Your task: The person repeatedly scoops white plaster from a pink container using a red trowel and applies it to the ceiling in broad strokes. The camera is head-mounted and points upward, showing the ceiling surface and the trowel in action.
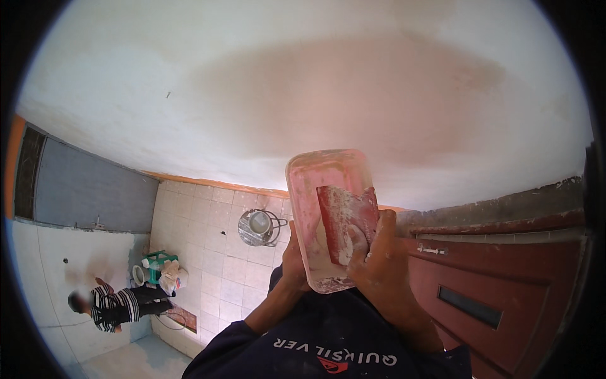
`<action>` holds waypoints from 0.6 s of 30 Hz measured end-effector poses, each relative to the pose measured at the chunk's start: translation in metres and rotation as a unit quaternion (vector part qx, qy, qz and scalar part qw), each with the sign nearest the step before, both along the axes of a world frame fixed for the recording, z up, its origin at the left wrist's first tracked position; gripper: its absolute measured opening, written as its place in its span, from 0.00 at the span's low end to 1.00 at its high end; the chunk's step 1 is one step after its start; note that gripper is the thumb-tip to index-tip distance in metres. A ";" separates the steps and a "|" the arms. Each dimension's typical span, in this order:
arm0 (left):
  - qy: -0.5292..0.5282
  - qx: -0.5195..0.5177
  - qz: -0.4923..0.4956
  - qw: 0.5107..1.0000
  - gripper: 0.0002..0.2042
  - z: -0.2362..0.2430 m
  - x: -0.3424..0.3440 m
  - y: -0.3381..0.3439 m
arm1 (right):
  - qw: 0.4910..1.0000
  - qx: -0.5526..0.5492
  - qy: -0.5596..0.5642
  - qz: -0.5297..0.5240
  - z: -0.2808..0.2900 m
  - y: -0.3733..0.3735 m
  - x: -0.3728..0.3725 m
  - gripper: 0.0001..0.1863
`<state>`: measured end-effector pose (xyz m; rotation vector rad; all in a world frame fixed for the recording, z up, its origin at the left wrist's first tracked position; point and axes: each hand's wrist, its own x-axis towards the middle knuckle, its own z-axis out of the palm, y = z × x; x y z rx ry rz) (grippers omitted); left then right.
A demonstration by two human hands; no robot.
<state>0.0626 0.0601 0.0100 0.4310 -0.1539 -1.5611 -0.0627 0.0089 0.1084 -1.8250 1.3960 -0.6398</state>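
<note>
My left hand point(294, 260) grips the lower left side of a pink rectangular plastic tray point(309, 183) smeared with white putty. The tray is held upright in front of a white plastered wall point(303, 82). My right hand point(380, 268) is closed on a red flat scraper blade point(344, 218), which is coated in white putty and lies inside the tray against its bottom. Both hands carry white smears. My dark blue sleeves and shirt fill the lower middle of the view.
A red-brown door point(499, 297) with a metal handle is at the right. Below, on a tiled floor point(214, 252), stand a metal bucket point(257, 226) and green and white containers point(161, 268). Another person in a striped shirt point(113, 306) crouches at lower left.
</note>
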 end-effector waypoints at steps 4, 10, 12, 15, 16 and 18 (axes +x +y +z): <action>-0.111 0.049 0.006 0.993 0.29 -0.002 0.001 0.002 | 1.000 0.005 -0.001 0.016 -0.002 -0.003 0.001 0.17; -0.247 0.119 -0.026 0.961 0.29 0.011 -0.007 0.001 | 0.997 -0.056 0.059 0.013 -0.010 0.002 0.011 0.20; -0.189 0.084 -0.021 0.978 0.29 0.008 -0.008 0.000 | 0.997 -0.053 0.052 0.010 -0.002 0.005 0.009 0.20; 0.080 -0.061 -0.003 0.995 0.30 -0.009 -0.007 -0.001 | 0.998 -0.060 -0.003 -0.013 0.018 0.006 0.004 0.17; 0.147 -0.093 0.001 0.985 0.31 -0.010 -0.008 0.000 | 0.996 -0.078 -0.026 -0.034 0.026 0.005 -0.001 0.15; 0.232 -0.130 -0.002 0.964 0.32 -0.007 -0.006 -0.002 | 0.993 -0.090 -0.042 -0.057 0.029 0.001 -0.007 0.13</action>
